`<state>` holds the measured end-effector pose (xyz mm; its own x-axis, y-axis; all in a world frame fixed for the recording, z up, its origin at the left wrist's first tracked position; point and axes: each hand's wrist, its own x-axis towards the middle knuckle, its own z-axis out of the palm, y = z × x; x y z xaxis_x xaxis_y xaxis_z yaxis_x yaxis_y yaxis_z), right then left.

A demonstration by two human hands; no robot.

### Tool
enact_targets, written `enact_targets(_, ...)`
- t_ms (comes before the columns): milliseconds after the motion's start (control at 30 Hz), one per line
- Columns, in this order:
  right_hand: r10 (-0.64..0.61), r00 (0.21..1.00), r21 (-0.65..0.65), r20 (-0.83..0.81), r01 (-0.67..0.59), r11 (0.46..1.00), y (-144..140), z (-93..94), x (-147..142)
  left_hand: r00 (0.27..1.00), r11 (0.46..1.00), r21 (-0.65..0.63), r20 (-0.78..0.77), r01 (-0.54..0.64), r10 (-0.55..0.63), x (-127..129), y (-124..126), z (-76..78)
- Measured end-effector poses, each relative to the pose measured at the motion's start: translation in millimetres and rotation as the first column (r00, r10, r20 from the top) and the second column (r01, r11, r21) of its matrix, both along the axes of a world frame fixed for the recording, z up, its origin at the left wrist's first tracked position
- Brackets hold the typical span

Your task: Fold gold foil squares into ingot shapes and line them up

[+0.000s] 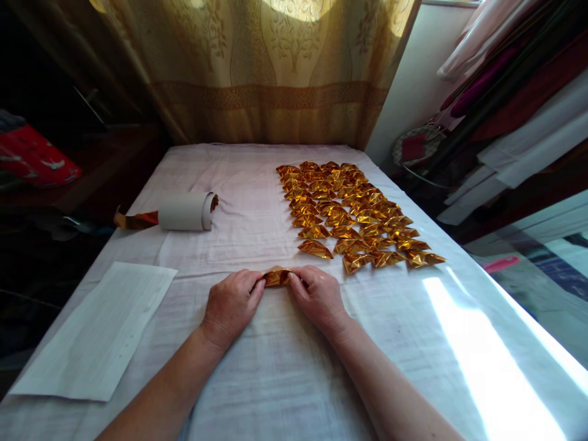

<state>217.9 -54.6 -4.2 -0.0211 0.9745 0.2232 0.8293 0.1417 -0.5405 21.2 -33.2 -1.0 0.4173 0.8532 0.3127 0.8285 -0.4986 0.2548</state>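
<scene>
left hand (234,303) and right hand (320,296), thumbs and fingers nearly closed, pinch opposite ends of a folded gold piece (276,277) centred at the white-clothed counter (248,226). beyond it, rightward, lie rows of similar shiny pieces (339,232). leftward are a grey roll (181,212) and, nearer, a flat white sheet (101,334).

Light (298,8) glows along the top of a gold-toned patterned curtain (275,92) behind a cloth-covered table (243,174). To the curtain's right, a pale wall (408,67) stands near hanging garments (528,116). Sunlight (487,361) crosses the table's right side in a strip; dark furniture (122,150) sits in shadow at left.
</scene>
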Motion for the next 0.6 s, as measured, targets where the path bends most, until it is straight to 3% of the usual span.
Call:
enact_targets(233, 0.010, 0.998, 0.039, 0.056, -0.012, 0.999, 0.9, 2.1, 7.6, 0.999, 0.999, -0.040, 0.038, 0.027, -0.025, 4.2, -3.5, 3.5)
enact_targets(433, -0.210, 0.946, 0.175, 0.247, 0.170, 0.970, 2.4, 20.1, 35.3, 0.999, 0.995, -0.099, 0.046, 0.025, -0.020, 5.7, -4.1, 8.3)
enact_targets(600, -0.263, 0.888, 0.126, 0.377, 0.232, 0.964, 2.2, 29.1, 56.8, 0.998, 0.998, -0.053, 0.062, 0.021, -0.017, 4.0, -2.4, 3.0)
